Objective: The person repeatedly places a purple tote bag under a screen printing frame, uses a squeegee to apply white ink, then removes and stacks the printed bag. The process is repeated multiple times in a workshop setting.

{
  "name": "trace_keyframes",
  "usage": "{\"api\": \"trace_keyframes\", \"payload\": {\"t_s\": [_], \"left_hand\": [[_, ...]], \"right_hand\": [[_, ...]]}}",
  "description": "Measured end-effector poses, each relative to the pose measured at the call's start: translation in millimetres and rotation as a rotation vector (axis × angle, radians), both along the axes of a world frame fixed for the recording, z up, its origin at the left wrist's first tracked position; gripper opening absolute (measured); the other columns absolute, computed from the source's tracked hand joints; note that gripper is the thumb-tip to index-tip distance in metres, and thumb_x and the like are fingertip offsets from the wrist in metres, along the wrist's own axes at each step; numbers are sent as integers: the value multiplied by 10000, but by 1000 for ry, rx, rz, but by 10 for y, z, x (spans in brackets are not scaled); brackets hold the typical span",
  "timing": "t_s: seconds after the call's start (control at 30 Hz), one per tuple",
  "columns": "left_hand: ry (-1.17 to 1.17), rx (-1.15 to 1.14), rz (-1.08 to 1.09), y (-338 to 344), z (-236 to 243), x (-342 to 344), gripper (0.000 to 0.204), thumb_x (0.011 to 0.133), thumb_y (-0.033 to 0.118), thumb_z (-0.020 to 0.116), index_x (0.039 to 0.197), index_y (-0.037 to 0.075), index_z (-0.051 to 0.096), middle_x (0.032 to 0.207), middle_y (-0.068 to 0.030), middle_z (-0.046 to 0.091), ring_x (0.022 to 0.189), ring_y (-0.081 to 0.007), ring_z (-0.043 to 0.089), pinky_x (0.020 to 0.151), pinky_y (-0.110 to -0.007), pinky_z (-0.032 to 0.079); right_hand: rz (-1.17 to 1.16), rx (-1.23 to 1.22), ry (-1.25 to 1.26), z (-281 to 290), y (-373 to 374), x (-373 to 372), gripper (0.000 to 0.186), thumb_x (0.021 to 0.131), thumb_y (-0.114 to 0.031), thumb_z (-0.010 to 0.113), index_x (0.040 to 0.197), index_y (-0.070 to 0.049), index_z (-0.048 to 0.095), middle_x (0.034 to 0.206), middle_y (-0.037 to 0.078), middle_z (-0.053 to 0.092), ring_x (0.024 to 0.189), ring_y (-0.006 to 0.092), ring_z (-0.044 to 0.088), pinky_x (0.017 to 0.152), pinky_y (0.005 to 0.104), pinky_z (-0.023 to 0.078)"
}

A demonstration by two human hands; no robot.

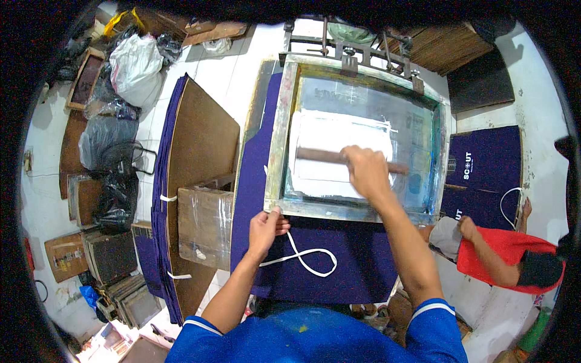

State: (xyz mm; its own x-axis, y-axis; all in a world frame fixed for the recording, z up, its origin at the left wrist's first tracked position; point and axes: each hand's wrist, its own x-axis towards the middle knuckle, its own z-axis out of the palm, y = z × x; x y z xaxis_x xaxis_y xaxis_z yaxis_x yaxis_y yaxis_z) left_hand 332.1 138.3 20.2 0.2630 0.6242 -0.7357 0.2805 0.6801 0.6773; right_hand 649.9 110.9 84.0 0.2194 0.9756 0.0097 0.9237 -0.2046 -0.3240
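A screen-printing frame (330,209) with a worn, paint-stained wooden rim lies over dark purple cloth (357,254). White ink (342,130) covers a large block of its mesh. My right hand (366,172), slightly blurred, grips a brown squeegee (318,156) that lies across the ink. At the frame's near left corner is my left hand (266,233), its thumb on the rim and its fingers curled below. A white strap (330,254) loops over the cloth beside my left hand.
Metal hinge clamps (349,60) hold the frame's far side. To the left stand cloth-covered boards (196,133) and a wooden box (206,224). At right, a person in red (490,254) reaches toward printed purple cloth (487,157). Plastic bags (136,69) lie at far left.
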Motion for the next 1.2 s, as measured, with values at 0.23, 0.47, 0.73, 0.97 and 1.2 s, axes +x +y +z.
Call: {"api": "trace_keyframes", "payload": {"t_s": [0.23,0.47,0.73,0.97,1.2], "left_hand": [[481,1051,-329,36,126,76,513,871,340,822,1265,87,612,1346,-225,519,1293,-416,472,1097,-529,375],[526,1055,-542,90,72,333,767,783,542,875,1410,204,589,1613,-286,318,1522,-555,189,1240,-658,186],[547,1036,-566,81,55,319,704,780,539,882,1345,201,633,1637,-280,306,1530,-539,191,1248,-641,177],[466,1086,-625,140,41,243,744,737,555,912,1320,181,641,1658,-314,267,1533,-541,195,1251,-625,198],[362,1089,-666,222,27,192,640,639,228,994,1193,133,689,1659,-330,249,1546,-540,244,1280,-586,228]], "right_hand": [[-48,128,-157,-326,798,606,254,881,-33,602,1090,-141,700,1026,100,737,987,341,689,847,532,462],[-39,54,-55,-154,-120,-228,231,855,-31,611,1053,-114,696,1113,105,719,1035,325,668,882,496,454],[-43,76,-112,-157,694,498,242,846,-40,686,1077,-110,707,945,177,744,927,427,702,810,586,479],[-33,18,-91,-306,304,200,255,836,-56,696,1085,-113,681,1054,100,722,1017,344,678,879,513,475],[-75,98,-105,-204,-523,-636,394,773,0,690,1155,-94,709,1196,46,705,1136,264,650,955,454,448]]}}
